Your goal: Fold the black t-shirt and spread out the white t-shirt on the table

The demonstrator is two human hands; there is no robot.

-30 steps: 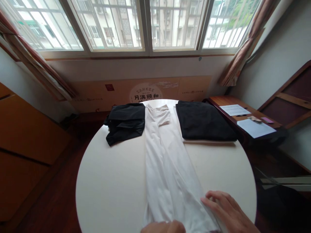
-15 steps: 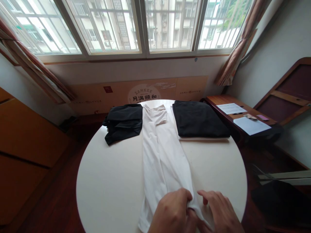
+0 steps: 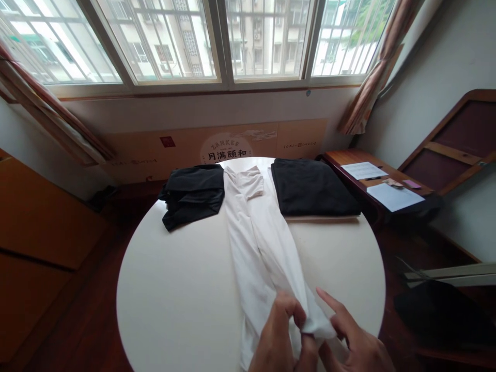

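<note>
At the near edge of the round white table [image 3: 174,289], the left hand [image 3: 277,336] has its fingers curled in, with thumb and fingertips pinched on the near end of the white garment [image 3: 251,232] and lifting that end a little off the tabletop. The right hand [image 3: 356,343] sits just beside it, against the same bunched end from the right. Its forefinger is stretched out straight over the cloth, and the other fingers are hidden, so whether it grips cannot be told.

From the hands, the white garment runs as a long narrow folded strip up the middle of the table to the far edge, where a short flap lies folded back on it. To its left at the far side lies a crumpled black garment [image 3: 194,194], touching the strip. To its right is a flat, neatly folded black garment [image 3: 312,186]. Beyond the table a printed cardboard panel [image 3: 227,150] leans on the wall under the windows [image 3: 217,36]. Off to the right, a wooden side table [image 3: 341,157] holds papers [image 3: 395,196].
</note>
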